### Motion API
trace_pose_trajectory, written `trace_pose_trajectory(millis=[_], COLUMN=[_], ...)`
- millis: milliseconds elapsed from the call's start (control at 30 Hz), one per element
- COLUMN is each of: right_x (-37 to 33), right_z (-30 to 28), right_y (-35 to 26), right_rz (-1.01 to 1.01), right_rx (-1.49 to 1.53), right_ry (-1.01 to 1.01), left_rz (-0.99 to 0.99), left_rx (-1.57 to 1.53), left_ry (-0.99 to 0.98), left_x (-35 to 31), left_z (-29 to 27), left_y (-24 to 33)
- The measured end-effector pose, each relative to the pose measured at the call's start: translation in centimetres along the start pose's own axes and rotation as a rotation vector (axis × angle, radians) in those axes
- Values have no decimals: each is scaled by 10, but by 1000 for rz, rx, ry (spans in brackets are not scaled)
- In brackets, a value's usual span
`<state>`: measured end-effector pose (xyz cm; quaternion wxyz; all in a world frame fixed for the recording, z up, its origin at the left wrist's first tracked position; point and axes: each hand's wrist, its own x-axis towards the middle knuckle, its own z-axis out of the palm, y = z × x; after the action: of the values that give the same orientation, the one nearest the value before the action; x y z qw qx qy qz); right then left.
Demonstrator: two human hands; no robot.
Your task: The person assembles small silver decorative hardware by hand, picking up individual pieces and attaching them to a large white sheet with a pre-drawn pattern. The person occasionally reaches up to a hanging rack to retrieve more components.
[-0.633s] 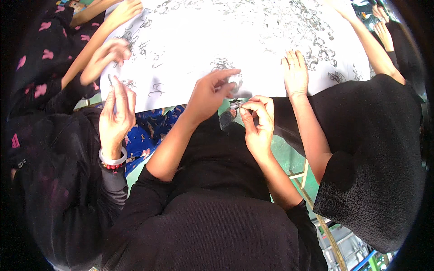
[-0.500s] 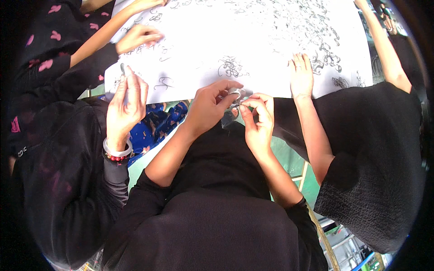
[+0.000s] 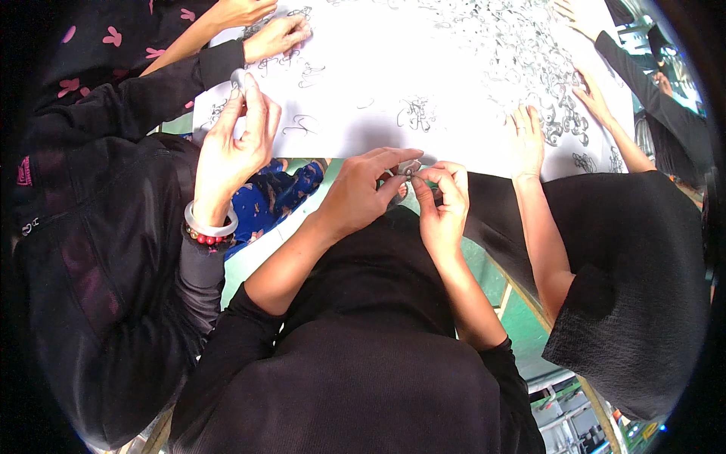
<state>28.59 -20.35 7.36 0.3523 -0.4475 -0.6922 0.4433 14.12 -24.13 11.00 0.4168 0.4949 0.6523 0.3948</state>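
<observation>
At the near edge of the white-covered table, my left hand holds a small grey, ring-like part between thumb and fingers. My right hand is closed in a pinch at the part's right side, thumb against forefinger. Its fingertips meet the part, which is partly hidden by both hands, so its exact kind does not show. Just beyond my hands, a small cluster of thin dark curled pieces lies on the white sheet.
Many dark curled pieces are spread over the table's far right. A person's hand with a bangle holds a small grey part on my left. Another person's hand rests on the sheet to my right. Other people's hands work farther off.
The view has shifted slightly. My hands remain together at the grey part, which is turned and more covered by my fingers. On the right, another person's hand has come onto the curled pieces.
</observation>
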Motion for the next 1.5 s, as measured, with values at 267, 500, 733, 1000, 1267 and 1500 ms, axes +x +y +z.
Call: trace_pose_trajectory(millis=[267,500,733,1000,1267,1500], right_x=[2,70,159,196,199,164], right_z=[4,16,163,137,121,188], right_y=[-8,-8,8,55,38,31], right_rz=[-89,-109,-423,-246,-202,-496], right_rx=[-352,-176,-345,-429,-554,-640], right_ry=[-106,-264,-484,-610,-369,-536], left_rz=[3,58,118,99,85,19], left_rx=[109,23,19,-42,-72,-71], left_ry=[181,209,200,218,190,130], left_x=[-9,-23,-32,-36,-40,-40], left_z=[4,4,11,7,7,16], left_y=[-12,-19,-28,-32,-33,-36])
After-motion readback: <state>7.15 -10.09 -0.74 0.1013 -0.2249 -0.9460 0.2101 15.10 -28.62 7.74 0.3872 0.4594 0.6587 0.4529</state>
